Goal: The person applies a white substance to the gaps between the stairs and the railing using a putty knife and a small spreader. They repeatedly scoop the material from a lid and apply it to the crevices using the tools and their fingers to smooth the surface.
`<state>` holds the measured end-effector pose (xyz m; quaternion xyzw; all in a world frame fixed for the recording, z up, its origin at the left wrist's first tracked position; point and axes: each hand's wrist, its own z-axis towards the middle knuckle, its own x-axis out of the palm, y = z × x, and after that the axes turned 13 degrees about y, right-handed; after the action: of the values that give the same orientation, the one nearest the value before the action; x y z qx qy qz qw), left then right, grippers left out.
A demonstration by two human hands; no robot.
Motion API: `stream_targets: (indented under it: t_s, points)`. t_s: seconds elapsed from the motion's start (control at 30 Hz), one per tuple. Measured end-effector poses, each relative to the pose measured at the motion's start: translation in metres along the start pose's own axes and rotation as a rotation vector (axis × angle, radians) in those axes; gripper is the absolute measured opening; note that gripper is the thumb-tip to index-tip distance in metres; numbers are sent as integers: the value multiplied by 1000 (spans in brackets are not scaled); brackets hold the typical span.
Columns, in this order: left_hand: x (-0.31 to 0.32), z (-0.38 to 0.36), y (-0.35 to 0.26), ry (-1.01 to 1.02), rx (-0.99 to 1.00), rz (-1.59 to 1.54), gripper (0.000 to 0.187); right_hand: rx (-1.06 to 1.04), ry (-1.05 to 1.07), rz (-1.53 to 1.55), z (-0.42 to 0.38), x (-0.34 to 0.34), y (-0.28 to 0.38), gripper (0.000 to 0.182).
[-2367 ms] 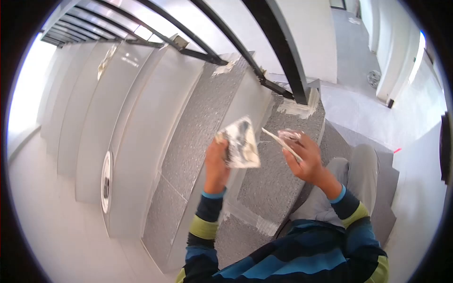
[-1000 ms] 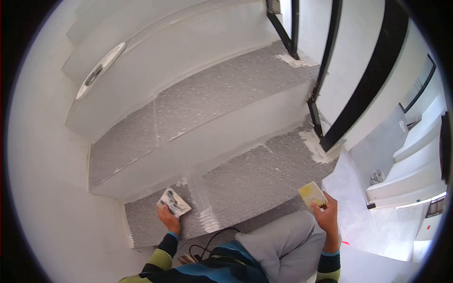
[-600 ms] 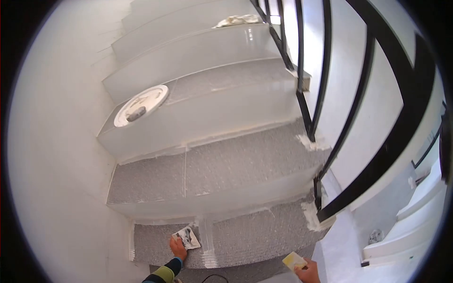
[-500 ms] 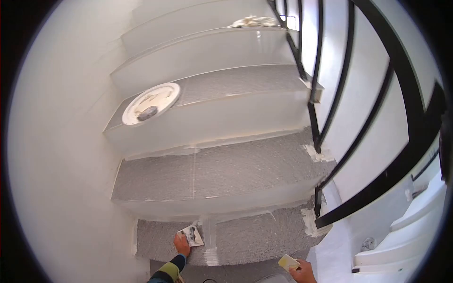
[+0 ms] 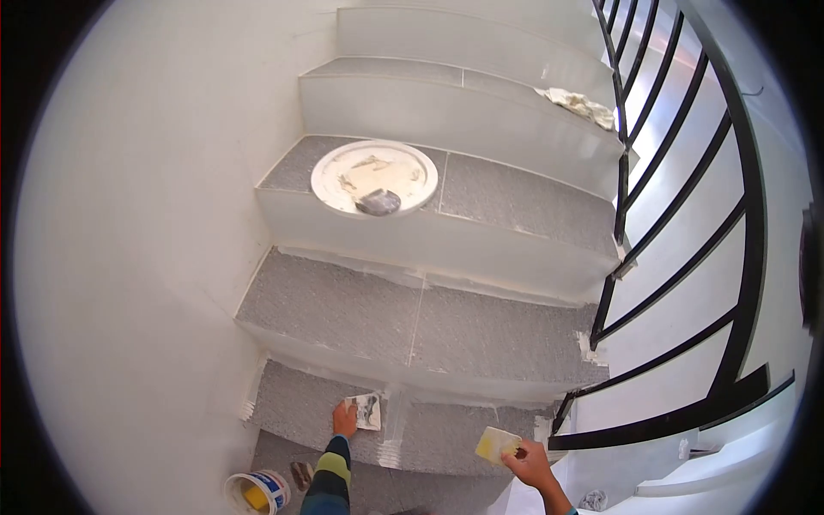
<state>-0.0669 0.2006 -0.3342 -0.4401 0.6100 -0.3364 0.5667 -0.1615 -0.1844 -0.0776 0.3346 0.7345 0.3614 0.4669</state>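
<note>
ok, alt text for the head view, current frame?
Looking down a curved grey staircase, the left hand presses a smeared square pad on a step while the right hand holds a yellow scraper. A white round plate sits two steps up, a bucket below, a black railing at right.

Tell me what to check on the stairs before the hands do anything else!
1. Left hand has its smeared white card flat on the grey step: ok.
2. Right hand grips the yellow scraper firmly: ok, it is pinched at its lower edge.
3. White paste is on the scraper: cannot tell, too small.
4. Round white lid with a dark lump sits fully on its step, two steps up: ok.
5. Bucket is upright on the lower step beside the left arm: ok.
6. Crumpled rag is away from the hands, near the black railing: ok.
</note>
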Motion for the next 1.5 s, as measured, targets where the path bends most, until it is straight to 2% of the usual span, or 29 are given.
stream_targets:
  t_s: [0.13,0.2,0.27,0.33,0.4,0.43,0.47,0.5,0.53,0.57,0.6,0.63,0.67,0.7,0.73,0.77,0.8,0.87,0.93,1.0,1.07,1.13,1.2,1.23,1.27,1.33,1.4,1.47,1.5]
  points:
    - [1,-18,28,61,-186,-179,22,7,-20,31,27,26,11,26]
    - [5,-34,48,-49,-226,-113,23,6,20,10,38,39,42,26]
    - [-5,-81,21,-88,-195,-666,24,14,66,-23,43,49,58,26]
    - [-27,-130,-6,-90,-471,-737,25,32,105,-48,44,56,64,26]
    - [-30,-183,47,-101,-504,-691,25,28,140,38,43,62,65,27]
    - [-35,-211,61,-138,-592,-683,26,37,121,45,43,64,73,27]
    - [-45,-232,66,-177,-681,-673,27,125,119,216,44,64,82,27]
    - [-58,-248,61,-161,-678,-665,27,210,117,387,46,64,89,27]
    - [-71,-272,54,-9,-388,-32,41,215,103,393,53,62,88,27]
    - [-78,-291,48,135,-67,584,68,89,68,285,69,59,79,30]
    - [-83,-287,26,146,-65,585,68,-31,37,177,80,55,78,33]
    - [-88,-262,-22,3,-105,245,44,16,-43,21,93,37,117,32]
    - [-92,-238,-75,-147,-157,-94,29,-25,-143,41,112,23,135,33]
    - [-96,-215,-134,-380,-473,-938,33,-153,-332,82,138,12,153,34]
    - [-98,-220,-31,-181,-379,-901,36,-234,-402,4,168,-7,156,32]
    - [-88,-219,-8,-312,-124,-285,28,-396,-503,27,200,-24,170,28]
    - [-111,-185,-91,-384,-402,-904,32,-425,-572,-23,223,-42,193,24]
    - [-120,-168,-87,-408,-342,-811,32,-605,-649,299,275,-68,230,20]
    - [-135,-144,-115,-252,-125,-817,33,-688,-729,364,322,-96,257,20]
    - [-144,-147,-120,-258,-134,-839,34,-720,-757,431,358,-114,265,20]
    - [-147,-151,-123,-264,-125,-865,35,-554,-781,357,395,-128,252,21]
    - [-150,-167,-117,-368,-260,-899,38,-534,-785,331,419,-132,236,23]
    - [-155,-189,-98,-367,-245,-830,40,-311,-662,315,436,-137,221,23]
    - [-159,-201,-89,-362,-247,-760,41,-246,-704,280,440,-135,218,26]
    - [-163,-215,-80,-380,-257,-744,41,-239,-685,296,448,-135,209,26]
    - [-173,-238,-69,-468,-372,-662,44,-290,-891,45,463,-132,187,28]
    - [-172,-238,-89,-529,-365,-787,43,-266,-931,9,457,-128,190,29]
    - [-171,-231,-100,-428,-280,-856,41,-268,-960,-21,453,-122,199,31]
    - [-163,-220,-116,-535,-250,-825,45,-304,-984,-49,450,-119,202,30]
